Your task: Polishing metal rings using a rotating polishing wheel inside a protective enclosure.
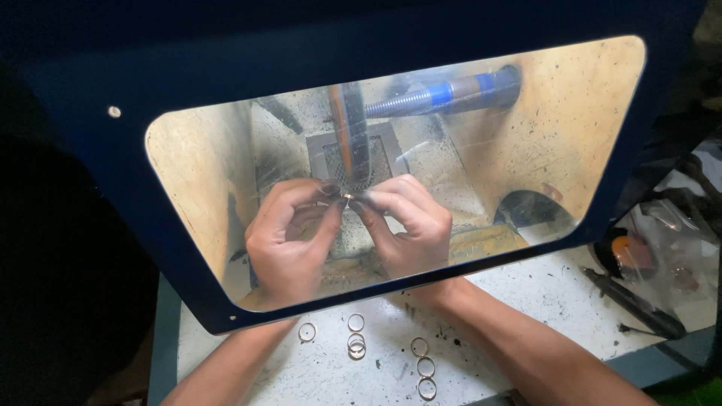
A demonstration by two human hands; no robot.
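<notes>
A small metal ring (349, 198), its facing too small to tell, sits at the lower edge of the upright buffing wheel (351, 139); left hand (289, 237) and right hand (406, 225) pinch it together behind the scratched clear shield (564, 128); thin round rings (355, 344) lie on the speckled white bench (526, 289).

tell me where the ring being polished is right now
In the head view, the small ring sits centre frame behind the clear shield, pinched between the left hand and right hand, just below the polishing wheel.
</notes>
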